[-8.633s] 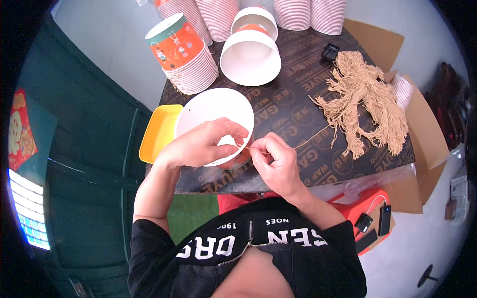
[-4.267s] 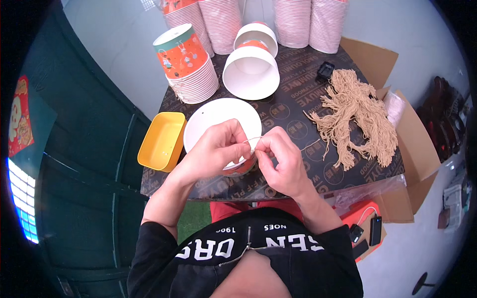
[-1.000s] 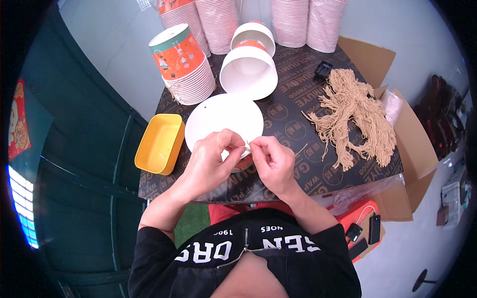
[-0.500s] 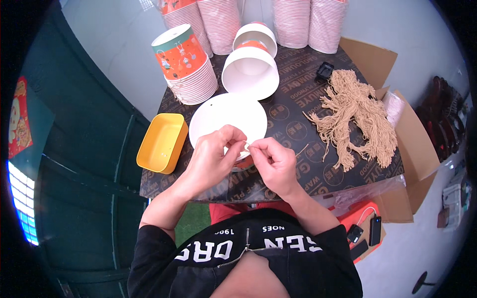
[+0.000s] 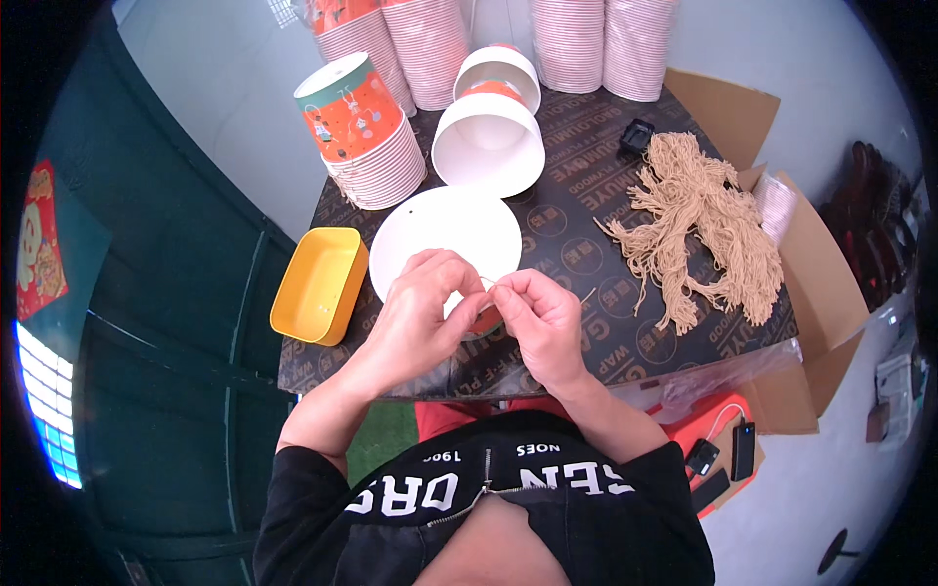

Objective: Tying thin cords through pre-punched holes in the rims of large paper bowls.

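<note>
My left hand (image 5: 410, 308) and my right hand (image 5: 543, 327) meet over the near edge of a paper bucket (image 5: 445, 225). Its round white face is turned up, with a small dark spot on it, and a bit of orange side shows beneath my fingers. Both hands are closed, thumb against forefinger, on a thin pale string (image 5: 488, 279) that bends between the fingertips. Just right of my right hand a string end (image 5: 588, 295) sticks out. My fingers hide most of the string.
Behind lie two white-lined buckets (image 5: 487, 151) on their sides. A stack of orange buckets (image 5: 357, 122) and a yellow bin (image 5: 318, 283) stand left. Tan strings (image 5: 699, 230) are heaped right, near a black object (image 5: 637, 137) and a cardboard box (image 5: 816, 283). Wrapped bucket stacks (image 5: 570, 49) line the back.
My fingertips have shifted slightly at the string, and a thin bend of it now shows above them. The whole view has moved a little; the other things stay put.
</note>
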The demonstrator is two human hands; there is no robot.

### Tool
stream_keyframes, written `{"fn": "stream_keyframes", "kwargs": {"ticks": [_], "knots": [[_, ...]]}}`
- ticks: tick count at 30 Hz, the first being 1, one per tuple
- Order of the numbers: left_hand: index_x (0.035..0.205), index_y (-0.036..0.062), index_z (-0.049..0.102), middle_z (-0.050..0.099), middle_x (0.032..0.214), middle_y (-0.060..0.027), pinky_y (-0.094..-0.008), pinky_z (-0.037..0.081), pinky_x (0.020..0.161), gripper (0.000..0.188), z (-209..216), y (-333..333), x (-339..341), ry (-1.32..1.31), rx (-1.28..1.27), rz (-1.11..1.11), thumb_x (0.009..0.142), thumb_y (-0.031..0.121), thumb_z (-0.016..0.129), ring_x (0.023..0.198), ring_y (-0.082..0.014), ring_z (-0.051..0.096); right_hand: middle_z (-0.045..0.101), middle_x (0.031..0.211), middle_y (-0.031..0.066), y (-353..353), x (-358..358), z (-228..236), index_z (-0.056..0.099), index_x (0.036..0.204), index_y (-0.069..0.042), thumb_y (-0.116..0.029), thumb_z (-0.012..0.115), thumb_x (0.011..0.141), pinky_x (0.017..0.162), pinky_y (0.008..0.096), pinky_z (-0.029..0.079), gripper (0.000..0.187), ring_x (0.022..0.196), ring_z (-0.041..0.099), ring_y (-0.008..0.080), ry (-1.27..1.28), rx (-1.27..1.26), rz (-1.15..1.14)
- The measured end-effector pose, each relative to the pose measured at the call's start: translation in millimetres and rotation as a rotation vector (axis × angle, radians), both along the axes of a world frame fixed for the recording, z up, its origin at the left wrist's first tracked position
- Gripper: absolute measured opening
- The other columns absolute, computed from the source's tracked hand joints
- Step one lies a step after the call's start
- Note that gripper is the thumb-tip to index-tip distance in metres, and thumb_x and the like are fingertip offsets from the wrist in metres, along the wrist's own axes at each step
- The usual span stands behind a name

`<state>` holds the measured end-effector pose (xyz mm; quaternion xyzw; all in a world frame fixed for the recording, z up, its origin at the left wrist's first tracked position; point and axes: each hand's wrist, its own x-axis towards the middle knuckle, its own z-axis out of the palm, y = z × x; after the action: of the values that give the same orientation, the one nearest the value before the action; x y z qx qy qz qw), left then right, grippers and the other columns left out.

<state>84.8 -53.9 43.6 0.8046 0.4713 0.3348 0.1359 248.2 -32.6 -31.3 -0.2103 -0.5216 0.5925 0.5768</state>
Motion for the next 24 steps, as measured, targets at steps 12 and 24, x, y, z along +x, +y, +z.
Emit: {"fn": "stream_keyframes", "kwargs": {"ticks": [12, 24], "knots": [[0.085, 0.0001, 0.057, 0.061, 0.084, -0.0169, -0.0435, 0.048, 0.08, 0.007, 1.4, -2.2, -4.2, -0.015, -0.034, 0.029, 0.084, -0.001, 0.064, 0.09, -0.0391, 0.06, 0.045, 0.068, -0.0094, -2.9, 43.9, -17.4, 0.056, 0.105, -0.001, -0.002, 0.055, 0.098, 0.052, 0.0171, 0.024, 0.007, 0.059, 0.035, -0.0025, -0.155, 0.169, -0.452], [0.092, 0.001, 0.062, 0.062, 0.085, -0.0171, -0.0434, 0.046, 0.097, 0.007, 16.2, -1.0, -35.4, 0.126, -0.207, 0.009, 0.088, -0.001, 0.056, 0.09, -0.0371, 0.062, 0.05, 0.068, -0.0064, 11.6, 61.8, -31.0, 0.058, 0.104, -0.001, -0.009, 0.06, 0.098, 0.053, 0.0188, 0.032, 0.01, 0.06, 0.039, -0.0002, -0.252, 0.094, -0.466]]}}
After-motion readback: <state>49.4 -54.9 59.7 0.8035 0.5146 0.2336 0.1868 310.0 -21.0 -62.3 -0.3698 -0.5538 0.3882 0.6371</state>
